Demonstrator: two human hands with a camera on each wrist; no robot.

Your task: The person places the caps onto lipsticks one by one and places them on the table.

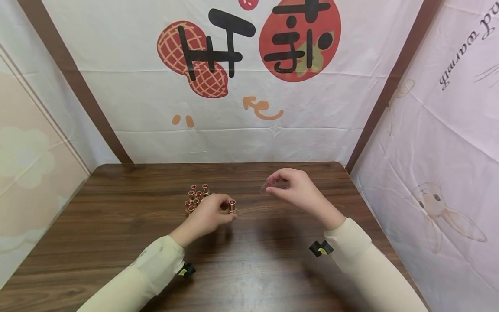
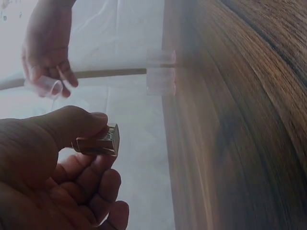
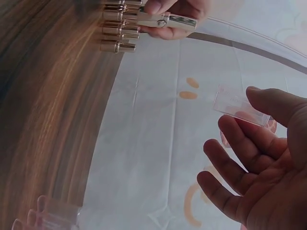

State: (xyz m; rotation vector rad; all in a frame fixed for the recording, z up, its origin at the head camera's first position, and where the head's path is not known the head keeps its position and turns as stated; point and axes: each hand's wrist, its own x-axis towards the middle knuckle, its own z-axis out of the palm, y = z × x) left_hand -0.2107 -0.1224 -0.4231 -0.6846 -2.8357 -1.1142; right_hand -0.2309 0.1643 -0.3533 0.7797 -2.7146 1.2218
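Observation:
My left hand (image 1: 206,214) pinches a gold lipstick tube (image 1: 232,207) between thumb and fingers, its red tip facing up in the head view. In the left wrist view the tube's squared gold base (image 2: 111,141) shows under the thumb. Across from it, my right hand (image 1: 298,186) holds a clear plastic cap (image 3: 235,105) between thumb and index finger, the other fingers spread. Both hands are raised above the table, with a gap between the tube and the cap.
Several gold lipstick tubes (image 1: 191,193) with red tips stand upright on the wooden table (image 1: 117,216), beside my left hand. More clear caps (image 2: 160,81) stand on the tabletop, also visible as caps (image 3: 60,215) in the right wrist view. A printed cloth (image 1: 234,143) hangs behind the table.

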